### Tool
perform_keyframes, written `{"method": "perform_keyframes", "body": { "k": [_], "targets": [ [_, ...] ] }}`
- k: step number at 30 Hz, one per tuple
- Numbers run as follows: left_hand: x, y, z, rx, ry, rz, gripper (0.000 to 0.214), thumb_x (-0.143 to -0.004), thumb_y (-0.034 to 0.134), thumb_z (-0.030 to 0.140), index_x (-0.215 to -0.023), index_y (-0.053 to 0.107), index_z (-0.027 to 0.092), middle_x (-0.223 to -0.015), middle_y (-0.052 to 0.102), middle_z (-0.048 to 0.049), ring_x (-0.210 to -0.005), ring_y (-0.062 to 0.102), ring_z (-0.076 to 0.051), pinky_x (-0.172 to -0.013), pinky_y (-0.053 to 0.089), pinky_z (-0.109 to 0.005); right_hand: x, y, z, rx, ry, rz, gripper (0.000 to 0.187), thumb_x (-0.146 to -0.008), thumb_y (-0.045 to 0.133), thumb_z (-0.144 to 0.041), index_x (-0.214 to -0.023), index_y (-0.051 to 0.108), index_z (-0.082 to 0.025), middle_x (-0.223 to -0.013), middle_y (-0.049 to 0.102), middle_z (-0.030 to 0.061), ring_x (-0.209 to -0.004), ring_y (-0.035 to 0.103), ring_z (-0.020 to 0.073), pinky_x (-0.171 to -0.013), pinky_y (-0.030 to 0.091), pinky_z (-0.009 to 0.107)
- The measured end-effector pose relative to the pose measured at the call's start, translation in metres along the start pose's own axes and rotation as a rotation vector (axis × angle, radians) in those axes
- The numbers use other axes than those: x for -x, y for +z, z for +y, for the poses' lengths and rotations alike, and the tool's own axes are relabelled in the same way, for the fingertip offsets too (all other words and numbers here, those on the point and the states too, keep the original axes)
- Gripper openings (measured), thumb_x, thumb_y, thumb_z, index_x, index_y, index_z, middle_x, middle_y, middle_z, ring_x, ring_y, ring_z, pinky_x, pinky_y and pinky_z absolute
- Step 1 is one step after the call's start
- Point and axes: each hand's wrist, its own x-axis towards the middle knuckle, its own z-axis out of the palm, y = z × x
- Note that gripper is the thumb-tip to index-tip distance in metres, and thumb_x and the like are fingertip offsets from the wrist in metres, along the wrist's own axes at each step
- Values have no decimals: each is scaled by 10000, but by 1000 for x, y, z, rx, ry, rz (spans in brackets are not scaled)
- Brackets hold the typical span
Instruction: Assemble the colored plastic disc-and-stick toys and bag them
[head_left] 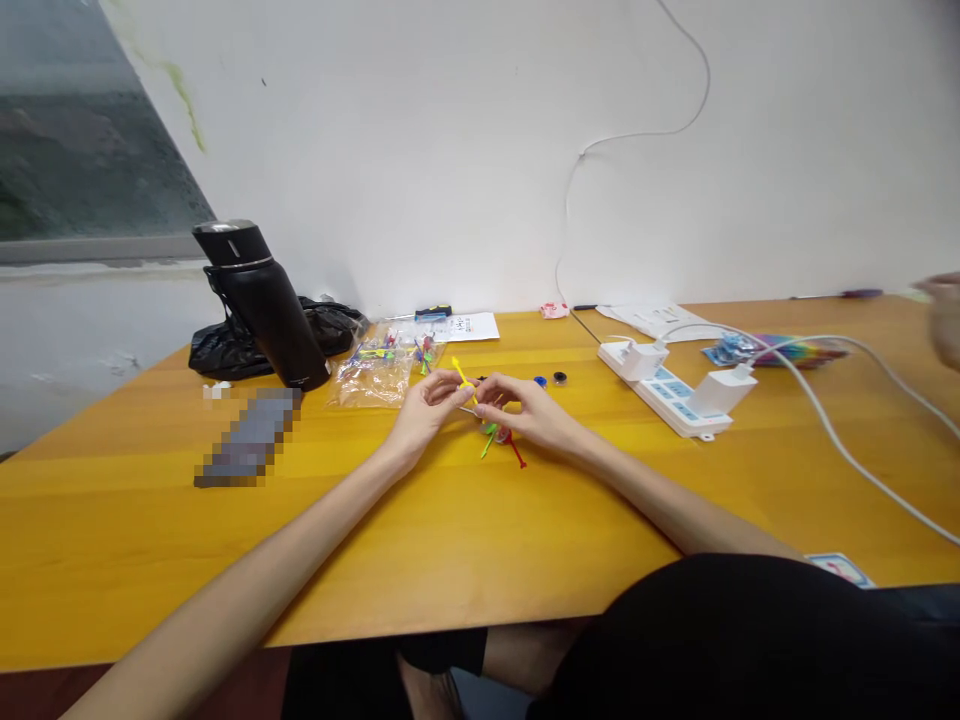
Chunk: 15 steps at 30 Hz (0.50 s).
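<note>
Between my two hands is a small yellow plastic stick (460, 373) with a pointed tip, tilted up and to the left. My left hand (429, 405) pinches it from the left side with thumb and fingers. On the other side, my right hand (525, 405) has its fingers closed around the lower end, where the exact grip is hidden. Just below the right hand, a green plastic stick (489, 442) and a red plastic stick (517, 452) poke out over the table. What they join to is mostly covered by the hand.
A clear bag (371, 380) of colourful parts lies left of my hands, near a black bottle (266, 305) and a blurred-out flat object (251, 437). Right stands a power strip (667, 392) with chargers and white cables. Small blue (540, 382) and black rings (560, 378) lie behind. Another person's hand (941, 315) shows far right.
</note>
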Motion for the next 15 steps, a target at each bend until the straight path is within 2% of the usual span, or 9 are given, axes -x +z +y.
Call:
{"method": "perform_keyframes", "body": {
  "k": [2, 4, 8, 11, 15],
  "targets": [
    [0, 0, 0, -14, 18, 1, 316, -802, 780, 394, -953, 615, 171, -1020, 721, -59, -1011, 651, -184, -951, 465, -318, 0, 3, 0, -114, 16, 39, 284, -904, 681, -403, -1103, 600, -218, -985, 698, 43, -871, 656, 166, -836, 544, 335],
    [1, 0, 0, -50, 34, -6, 312, -801, 781, 403, -946, 629, 172, -959, 696, -30, -923, 638, -159, -882, 471, -286, 0, 4, 1, -233, 68, 35, 409, -875, 721, -391, -1211, 538, -243, -951, 700, 26, -839, 663, 162, -766, 558, 316],
    [3, 1, 1, -32, 3, -94, 329, -821, 758, 447, -951, 634, 171, -873, 661, -5, -786, 625, -134, -816, 494, -288, -1, 1, 2, -405, 173, -87, 544, -865, 737, -380, -1329, 485, -246, -905, 727, 33, -814, 678, 166, -648, 537, 271],
    [3, 2, 3, -9, -27, -139, 363, -832, 739, 484, -981, 637, 168, -899, 656, -10, -738, 625, -127, -793, 519, -300, -2, 0, 3, -508, 203, -153, 536, -866, 744, -378, -1315, 488, -235, -900, 734, 39, -810, 680, 162, -638, 513, 259],
    [3, 3, 7, -16, -24, -133, 369, -844, 721, 508, -943, 630, 165, -914, 624, -5, -721, 600, -103, -740, 517, -260, -1, 4, 5, -615, 204, -142, 468, -850, 771, -377, -1199, 483, -256, -894, 733, 23, -794, 672, 149, -610, 468, 235]
  ]
}}
